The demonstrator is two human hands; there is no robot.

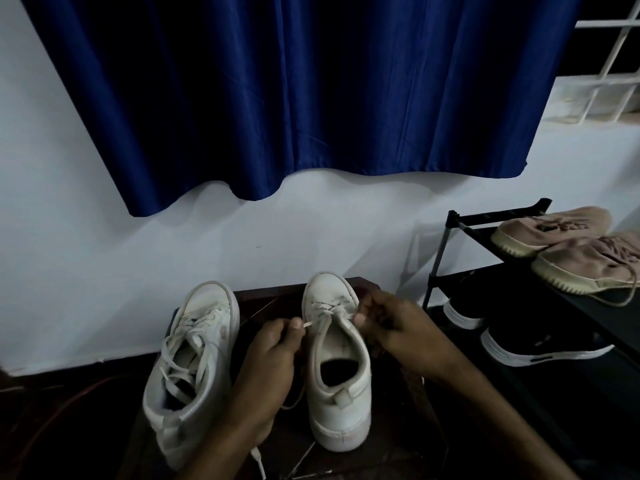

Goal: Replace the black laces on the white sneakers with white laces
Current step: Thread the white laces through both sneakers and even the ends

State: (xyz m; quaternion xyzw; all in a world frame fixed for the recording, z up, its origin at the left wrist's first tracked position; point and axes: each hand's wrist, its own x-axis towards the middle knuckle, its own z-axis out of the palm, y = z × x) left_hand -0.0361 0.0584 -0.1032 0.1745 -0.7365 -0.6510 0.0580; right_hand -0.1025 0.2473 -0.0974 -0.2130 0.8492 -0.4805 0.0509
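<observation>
Across the top of the view a dark blue curtain (277, 98) hangs over a white wall (69, 271). At the right stands a black shoe rack (460, 223) with pink sneakers (554, 233) on its top shelf and black sneakers (540, 344) below. On the dark wooden surface (263, 299) near the wall, two white sneakers sit side by side, toes to the wall. The left sneaker (204, 341) is loosely laced in white. The right sneaker (341, 393) has a white lace (325, 311) crossed through its eyelets nearest the toe. The right hand (394, 323) has its grip pinching at that shoe's right eyelet edge. The left hand (273, 351) has its grip pinching the lace tip (307, 324) beside the tongue.
</observation>
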